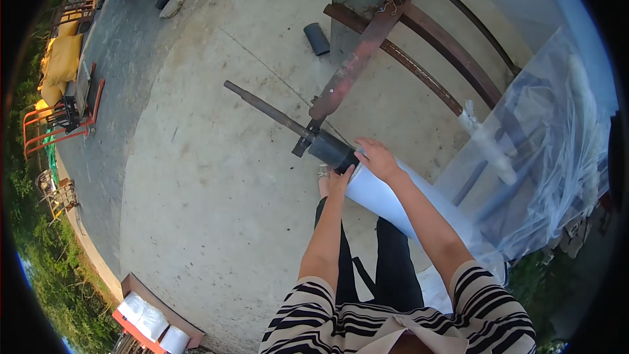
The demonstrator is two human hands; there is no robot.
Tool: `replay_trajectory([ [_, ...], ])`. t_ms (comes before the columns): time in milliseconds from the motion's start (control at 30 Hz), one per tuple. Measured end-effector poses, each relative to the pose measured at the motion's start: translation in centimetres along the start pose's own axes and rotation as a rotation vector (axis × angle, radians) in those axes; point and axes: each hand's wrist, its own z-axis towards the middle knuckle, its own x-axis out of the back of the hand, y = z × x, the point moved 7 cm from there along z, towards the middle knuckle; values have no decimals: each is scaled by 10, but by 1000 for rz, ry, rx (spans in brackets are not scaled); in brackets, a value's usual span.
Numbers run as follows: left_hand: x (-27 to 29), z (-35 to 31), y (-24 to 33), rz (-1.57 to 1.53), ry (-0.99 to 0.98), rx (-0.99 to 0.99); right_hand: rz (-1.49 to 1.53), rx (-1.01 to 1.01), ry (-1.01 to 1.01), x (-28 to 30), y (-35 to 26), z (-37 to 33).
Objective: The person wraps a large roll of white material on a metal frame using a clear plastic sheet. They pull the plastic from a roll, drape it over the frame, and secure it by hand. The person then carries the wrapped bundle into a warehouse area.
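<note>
- Slanting from centre toward lower right: white film roll
- Left hand: at its upper-left end, grip unclear
- Right hand: loosely open against it

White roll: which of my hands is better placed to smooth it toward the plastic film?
Probably your right hand: it's farther along, nearer the film. Your left hand is at the roll's end, by the dark tube.
</note>
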Motion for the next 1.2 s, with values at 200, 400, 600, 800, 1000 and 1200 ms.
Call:
replay_trajectory([
  [200,-1,-6,-30,-101,-44,90,-497,-124,-326,-90,24,10],
  [400,-32,-31,-90,36,38,65,-515,-228,-450,-87,50,-37],
  [600,-36,-44,-87,-259,-9,34,-397,-142,-191,-104,-31,37],
  [800,16,-98,-94,264,-127,-168,-481,-431,-235,-87,36,-30],
  [1000,119,-185,-126,540,-249,-46,-135,-89,302,79,0,-246],
  [1200,16,-288,-39,867,-257,-452,217,-612,612,67,99,-579],
])
